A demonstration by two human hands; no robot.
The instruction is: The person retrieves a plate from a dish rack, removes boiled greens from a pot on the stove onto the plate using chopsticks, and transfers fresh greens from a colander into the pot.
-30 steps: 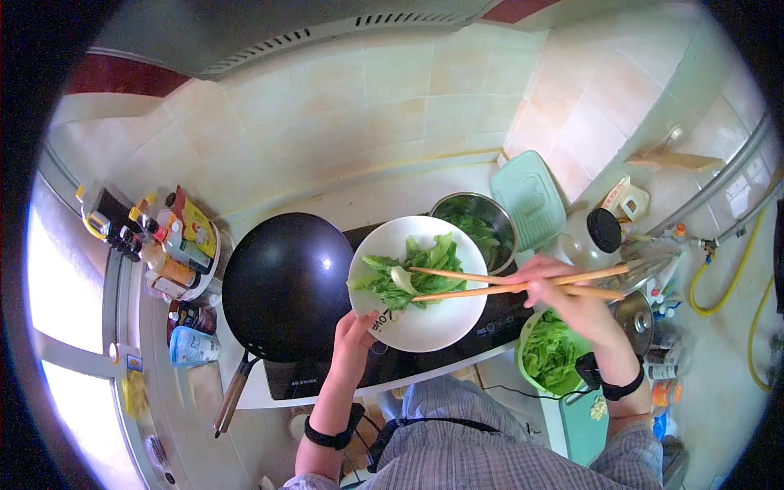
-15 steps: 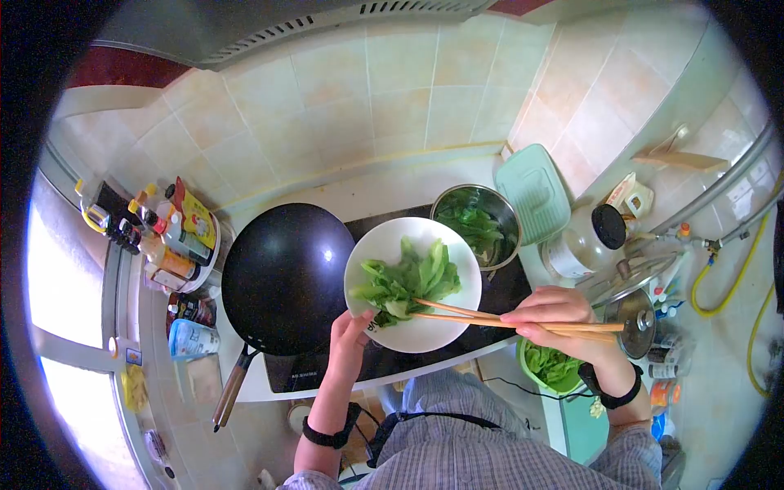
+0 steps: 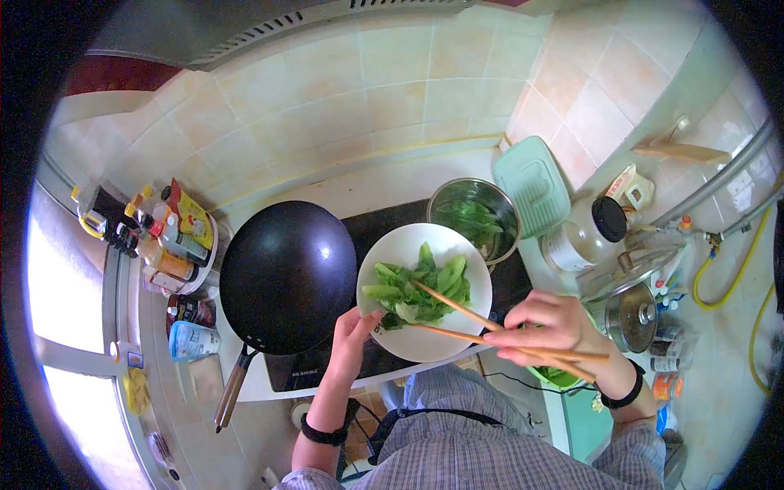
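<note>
A white plate of leafy greens is held up over the front of the black cooktop. My left hand is closed on its lower left rim, thumb on top. In my right hand is a pair of wooden chopsticks, spread apart, with their tips among the greens. Behind the plate, a metal pot holds more green leaves in liquid. To the left of the plate sits a black wok.
Bottles crowd the left side. On the right are a pale green board, a jar with a black lid and a lidded pot. A green bowl is partly behind my right arm.
The plate has moved slightly right and toward me with my left hand. The chopsticks have spread apart, and my right hand now covers more of the green bowl.
</note>
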